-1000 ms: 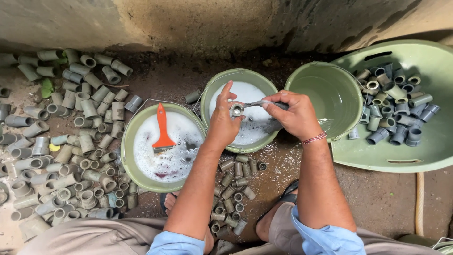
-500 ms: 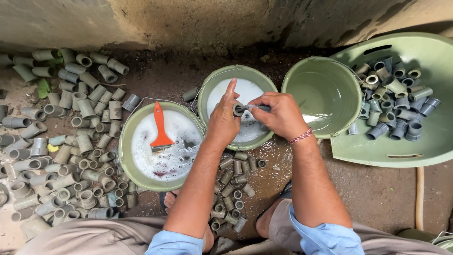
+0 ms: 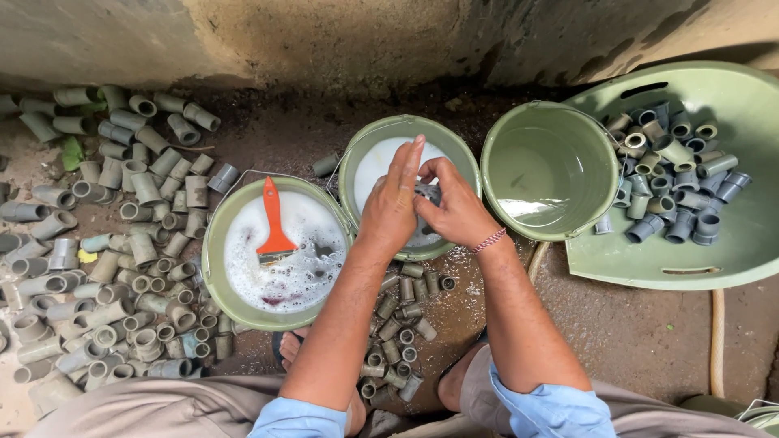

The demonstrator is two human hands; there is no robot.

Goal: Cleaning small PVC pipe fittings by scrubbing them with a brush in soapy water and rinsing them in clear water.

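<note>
Both hands over the middle bucket (image 3: 365,154) of milky water — left hand (image 3: 393,207) flat-fingered, cupped against a small grey pipe fitting (image 3: 428,193), right hand (image 3: 454,212) curled round it from the other side, fitting mostly hidden between them. Rinsing or rubbing step, by the look; next, probably a firm turn of the piece without letting slick plastic slip. Left of the grip, a soapy bucket (image 3: 219,284) with an orange-handled brush (image 3: 274,223); right, an empty green bucket (image 3: 552,166) and a tub (image 3: 730,259) of short, smooth fittings.
</note>
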